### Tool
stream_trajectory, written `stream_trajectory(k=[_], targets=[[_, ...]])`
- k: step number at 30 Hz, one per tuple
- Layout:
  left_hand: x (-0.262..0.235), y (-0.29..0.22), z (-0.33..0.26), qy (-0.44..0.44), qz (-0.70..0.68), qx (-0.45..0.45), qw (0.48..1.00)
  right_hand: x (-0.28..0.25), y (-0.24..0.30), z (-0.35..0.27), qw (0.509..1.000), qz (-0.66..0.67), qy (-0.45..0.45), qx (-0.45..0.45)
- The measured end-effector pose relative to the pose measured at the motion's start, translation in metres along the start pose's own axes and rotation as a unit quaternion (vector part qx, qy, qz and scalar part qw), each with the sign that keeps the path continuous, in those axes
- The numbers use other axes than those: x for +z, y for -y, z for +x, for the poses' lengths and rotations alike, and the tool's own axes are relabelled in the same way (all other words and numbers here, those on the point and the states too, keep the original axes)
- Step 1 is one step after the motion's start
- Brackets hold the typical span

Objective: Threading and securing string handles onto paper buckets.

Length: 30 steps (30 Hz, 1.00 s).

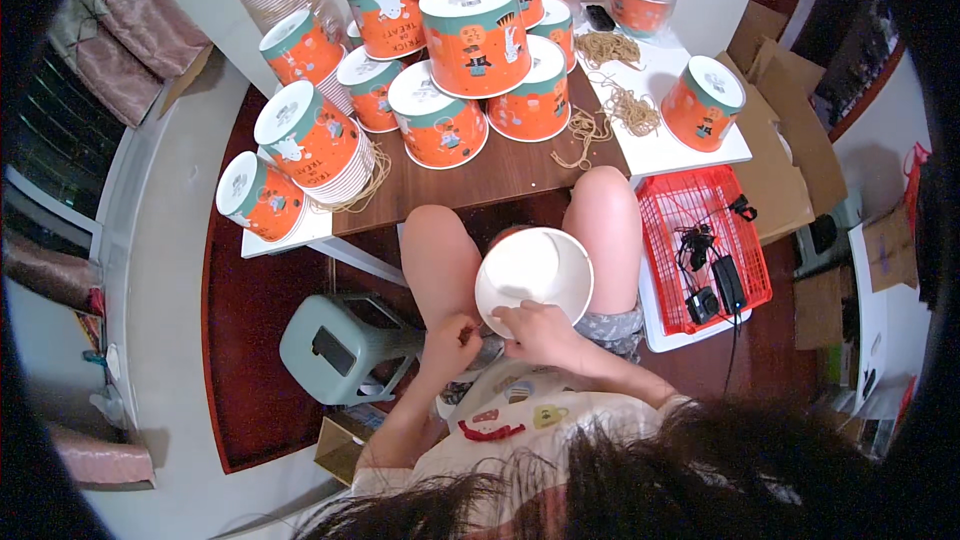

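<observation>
A white paper bucket (535,270) rests in my lap between my knees, its white bottom facing up at me. My right hand (540,332) grips its near rim with the fingers curled over the edge. My left hand (450,338) sits just to the left of the bucket with its fingers closed; what is in it is hidden. On the brown table (500,175) in front of me stands a pile of orange and teal lidded buckets (475,35).
Loose rubber bands (610,100) lie on the table's right part and on a white board, next to a lone orange bucket (703,103). A red basket (700,240) with black chargers stands at my right. A grey-green stool (345,345) stands at my left. Cardboard lies at far right.
</observation>
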<state>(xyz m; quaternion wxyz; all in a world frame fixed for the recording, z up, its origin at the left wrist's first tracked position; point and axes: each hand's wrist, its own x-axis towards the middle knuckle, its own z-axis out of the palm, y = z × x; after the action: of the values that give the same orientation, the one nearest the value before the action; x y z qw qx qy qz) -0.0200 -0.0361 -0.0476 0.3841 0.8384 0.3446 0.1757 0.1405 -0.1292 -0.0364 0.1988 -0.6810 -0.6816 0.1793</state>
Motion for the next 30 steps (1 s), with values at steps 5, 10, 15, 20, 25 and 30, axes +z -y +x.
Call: stream_trajectory(k=[5, 10, 15, 20, 25, 30], targets=[[-0.007, 0.007, 0.005, 0.024, -0.098, -0.004, 0.995, -0.033, 0.002, 0.008, 0.996, 0.029, 0.083, 0.021], [-0.007, 0.016, 0.005, 0.029, -0.131, -0.02, 0.991, -0.032, -0.012, 0.01, 0.99, 0.061, 0.129, -0.012], [-0.027, 0.016, 0.005, 0.098, -0.208, -0.081, 0.97, -0.027, -0.014, 0.009, 0.992, 0.093, 0.078, -0.025], [-0.048, 0.019, 0.008, 0.124, -0.432, 0.006, 0.893, -0.046, -0.009, 0.013, 0.991, 0.091, 0.1, -0.007], [-0.074, -0.04, 0.022, 0.151, -0.487, -0.009, 0.86, -0.055, -0.01, 0.018, 0.992, 0.119, 0.029, -0.03], [-0.051, -0.038, 0.052, 0.131, -0.284, 0.103, 0.944, -0.049, -0.001, 0.034, 0.968, 0.218, -0.063, -0.104]])
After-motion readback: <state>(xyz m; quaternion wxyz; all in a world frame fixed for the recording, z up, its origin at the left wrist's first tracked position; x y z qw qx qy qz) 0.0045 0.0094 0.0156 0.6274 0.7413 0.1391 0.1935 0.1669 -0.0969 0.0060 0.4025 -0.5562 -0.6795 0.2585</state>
